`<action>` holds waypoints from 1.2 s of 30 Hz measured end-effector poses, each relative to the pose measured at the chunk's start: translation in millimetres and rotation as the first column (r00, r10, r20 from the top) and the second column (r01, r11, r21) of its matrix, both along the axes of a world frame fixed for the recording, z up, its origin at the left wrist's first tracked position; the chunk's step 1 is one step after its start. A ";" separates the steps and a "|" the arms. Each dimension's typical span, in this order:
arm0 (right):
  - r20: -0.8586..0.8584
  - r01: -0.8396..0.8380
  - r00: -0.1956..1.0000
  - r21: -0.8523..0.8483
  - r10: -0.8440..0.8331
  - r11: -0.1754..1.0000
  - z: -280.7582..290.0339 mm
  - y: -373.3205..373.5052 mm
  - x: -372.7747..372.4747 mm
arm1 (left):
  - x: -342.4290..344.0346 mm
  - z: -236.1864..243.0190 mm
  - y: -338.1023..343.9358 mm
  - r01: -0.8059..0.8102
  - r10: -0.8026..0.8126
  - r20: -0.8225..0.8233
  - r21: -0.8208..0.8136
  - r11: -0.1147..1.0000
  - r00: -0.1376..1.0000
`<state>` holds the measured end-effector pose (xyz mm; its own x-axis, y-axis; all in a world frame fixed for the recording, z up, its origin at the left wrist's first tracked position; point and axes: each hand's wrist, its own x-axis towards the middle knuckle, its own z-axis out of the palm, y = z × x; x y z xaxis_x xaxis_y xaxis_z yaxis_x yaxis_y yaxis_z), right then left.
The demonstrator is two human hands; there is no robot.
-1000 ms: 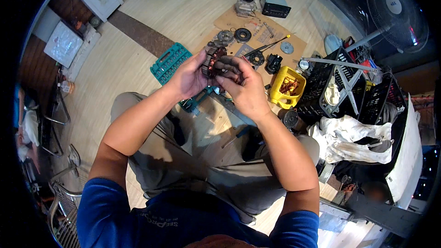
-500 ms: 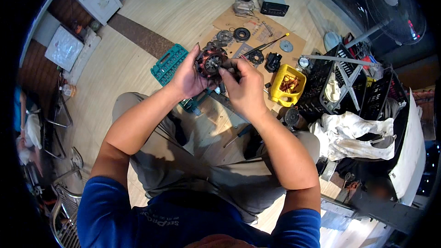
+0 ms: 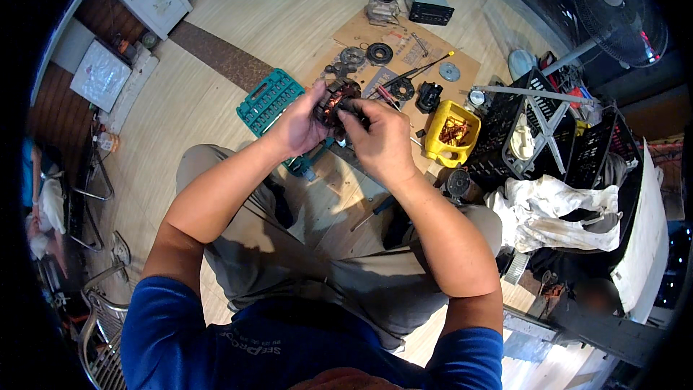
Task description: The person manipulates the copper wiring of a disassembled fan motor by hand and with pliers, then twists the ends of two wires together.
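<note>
In front of me, above the floor, I hold a round, dark motor part with copper windings (image 3: 333, 104). My left hand (image 3: 299, 126) wraps around its left and lower side, palm up. From the right, my right hand (image 3: 386, 141) is closed, with thumb and fingers pressed against the part's near right side. The fingertips hide that side, and the central shaft cannot be made out now. Just beyond my left hand lies an open green socket-set case (image 3: 267, 97). A yellow cut-open jug (image 3: 442, 153) with copper-coloured pieces inside stands to the right of my right hand.
A cardboard sheet (image 3: 455, 54) carries several loose round parts, including a black ring (image 3: 379, 53). Beyond it are a metal housing (image 3: 382, 11) and a car radio (image 3: 429, 7). Black crates (image 3: 498, 141) and a fan (image 3: 613, 7) stand right. A screwdriver (image 3: 379, 208) lies between my legs.
The motor part has tilted in my hands, so its shaft end no longer faces up. My right fingers have shifted from the shaft to the part's right side.
</note>
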<state>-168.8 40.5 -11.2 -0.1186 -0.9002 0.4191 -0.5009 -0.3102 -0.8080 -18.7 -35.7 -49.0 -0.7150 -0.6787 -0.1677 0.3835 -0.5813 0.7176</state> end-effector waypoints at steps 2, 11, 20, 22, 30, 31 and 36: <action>-0.012 0.001 1.000 0.023 -0.001 1.000 1.6 0.9 -0.6 | -1.0 1.8 1.8 -0.001 0.001 -0.005 -0.036 0.999 1.000; -0.156 0.029 0.987 0.006 -0.027 1.000 4.2 3.5 -1.4 | 1.6 -4.7 2.6 -0.037 0.024 -0.066 -0.214 0.976 0.998; -0.216 0.065 0.974 0.006 -0.062 0.998 8.1 11.4 0.5 | 2.0 6.3 -0.8 -0.065 0.104 0.051 -0.500 0.863 0.993; -0.213 0.050 0.975 -0.030 -0.055 0.998 4.2 10.0 -0.5 | 3.4 9.8 -0.3 -0.070 0.121 0.069 -0.500 0.863 0.990; -0.104 0.082 0.991 -0.020 -0.084 0.996 -2.4 8.0 -3.4 | 1.6 26.1 7.5 -0.070 0.252 0.213 -0.617 0.784 0.944; -0.109 0.073 0.991 -0.020 -0.075 0.997 -1.6 8.3 -3.0 | 1.3 25.9 8.2 -0.080 0.260 0.209 -0.616 0.784 0.943; -0.052 0.106 0.993 0.013 -0.105 0.994 -3.2 8.2 -0.2 | 3.1 30.9 12.7 -0.094 0.344 0.240 -0.683 0.724 0.908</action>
